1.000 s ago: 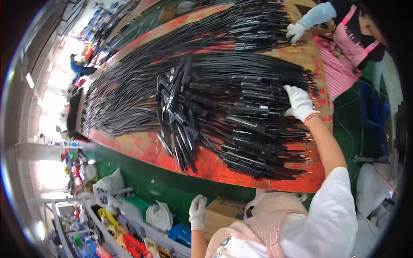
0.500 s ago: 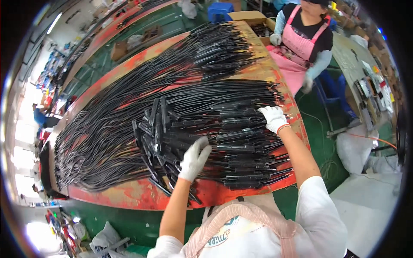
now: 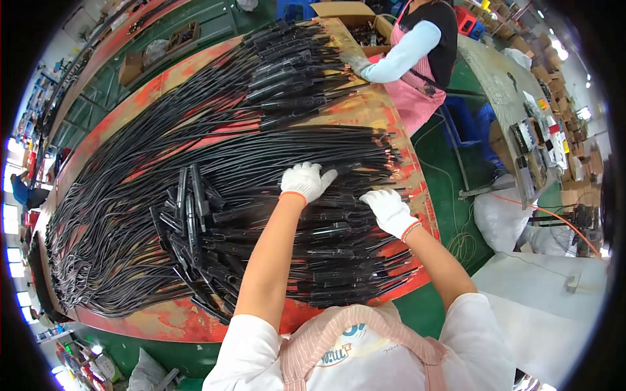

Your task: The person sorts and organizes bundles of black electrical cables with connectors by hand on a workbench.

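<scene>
Black cables (image 3: pixel 280 143) fan across the table, with bare copper ends along the right side. Long black plastic housings (image 3: pixel 339 274) lie side by side on the cables near the front. My left hand (image 3: pixel 308 181), in a white knitted glove, is over the far end of this row, its thumb apart from its fingers. Further right, my gloved right hand (image 3: pixel 390 212) rests at the right ends of the housings, its fingers stretched to the left. I see nothing held in either hand; the undersides of the fingers are hidden. Loose housings (image 3: pixel 190 202) lie in a jumbled heap left of my forearm.
The table (image 3: pixel 163 319) has a worn red and tan top with a curved front edge. Another batch of housings (image 3: pixel 283 72) lies at the far side. Across the corner, a co-worker in a pink apron (image 3: pixel 417 98) reaches over the table, beside an open carton (image 3: pixel 362 29).
My left hand has moved away from the loose heap, up and right to the far end of the row. My right hand has shifted slightly left and nearer. The co-worker now reaches onto the table.
</scene>
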`<state>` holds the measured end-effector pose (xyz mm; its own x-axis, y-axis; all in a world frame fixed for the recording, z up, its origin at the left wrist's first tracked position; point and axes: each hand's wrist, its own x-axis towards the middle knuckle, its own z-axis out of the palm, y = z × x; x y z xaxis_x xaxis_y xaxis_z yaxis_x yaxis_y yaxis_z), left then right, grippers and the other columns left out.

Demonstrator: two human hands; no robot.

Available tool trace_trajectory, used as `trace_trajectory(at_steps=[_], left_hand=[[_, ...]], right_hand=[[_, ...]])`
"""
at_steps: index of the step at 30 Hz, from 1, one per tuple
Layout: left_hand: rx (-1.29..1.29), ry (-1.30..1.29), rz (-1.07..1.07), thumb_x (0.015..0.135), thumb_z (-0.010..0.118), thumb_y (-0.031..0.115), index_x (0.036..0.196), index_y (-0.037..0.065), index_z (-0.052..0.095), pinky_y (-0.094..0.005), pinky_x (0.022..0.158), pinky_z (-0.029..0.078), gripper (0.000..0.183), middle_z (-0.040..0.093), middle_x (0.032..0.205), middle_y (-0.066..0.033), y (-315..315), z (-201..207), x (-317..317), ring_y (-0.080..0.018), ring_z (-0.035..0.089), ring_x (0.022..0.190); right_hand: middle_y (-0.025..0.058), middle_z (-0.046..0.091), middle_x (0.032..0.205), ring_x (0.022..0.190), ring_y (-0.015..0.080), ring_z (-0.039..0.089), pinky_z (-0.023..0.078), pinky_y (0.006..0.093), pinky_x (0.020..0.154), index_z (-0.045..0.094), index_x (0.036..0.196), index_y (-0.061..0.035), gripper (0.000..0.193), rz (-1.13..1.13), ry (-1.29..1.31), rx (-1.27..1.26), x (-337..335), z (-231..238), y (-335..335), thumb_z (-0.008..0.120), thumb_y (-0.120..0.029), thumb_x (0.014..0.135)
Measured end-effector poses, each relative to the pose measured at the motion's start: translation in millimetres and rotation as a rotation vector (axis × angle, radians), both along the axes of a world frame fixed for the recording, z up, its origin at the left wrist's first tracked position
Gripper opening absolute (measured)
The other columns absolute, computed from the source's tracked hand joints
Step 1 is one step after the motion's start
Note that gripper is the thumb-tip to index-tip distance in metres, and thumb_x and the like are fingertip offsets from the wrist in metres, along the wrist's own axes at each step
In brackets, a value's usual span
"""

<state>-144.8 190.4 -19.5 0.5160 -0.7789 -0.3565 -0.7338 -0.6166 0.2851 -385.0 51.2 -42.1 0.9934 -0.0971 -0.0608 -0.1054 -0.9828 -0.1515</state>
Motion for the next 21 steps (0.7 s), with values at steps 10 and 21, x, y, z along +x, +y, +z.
trace_trajectory(at_steps=[10, 21], left_hand=[[-0.004, 0.051, 0.091, 0.099, 0.048, 0.056, 0.131, 0.007, 0.062, -0.044, 0.103, 0.046, 0.061, 0.066, 0.124, -0.0162, 12.1, 0.2, -29.9, -0.0341, 0.061, 0.117], [-0.145, 0.012, -0.041, 0.096, 0.056, 0.046, 0.132, 0.003, 0.058, -0.0465, 0.103, 0.045, 0.057, 0.061, 0.13, -0.0186, 35.6, 1.8, -53.5, -0.0378, 0.057, 0.118]], right_hand=[[0.0127, 0.063, 0.126, 0.113, 0.0333, 0.062, 0.05, 0.047, 0.097, 0.064, 0.125, -0.014, 0.044, -0.131, 0.216, 0.401, 113.1, 7.5, -48.3, 0.056, -0.047, 0.096], [0.0146, 0.063, 0.116, 0.109, 0.0361, 0.061, 0.049, 0.0456, 0.095, 0.062, 0.129, -0.0139, 0.05, -0.111, 0.113, 0.476, 69.5, -2.8, -21.6, 0.063, -0.049, 0.093]])
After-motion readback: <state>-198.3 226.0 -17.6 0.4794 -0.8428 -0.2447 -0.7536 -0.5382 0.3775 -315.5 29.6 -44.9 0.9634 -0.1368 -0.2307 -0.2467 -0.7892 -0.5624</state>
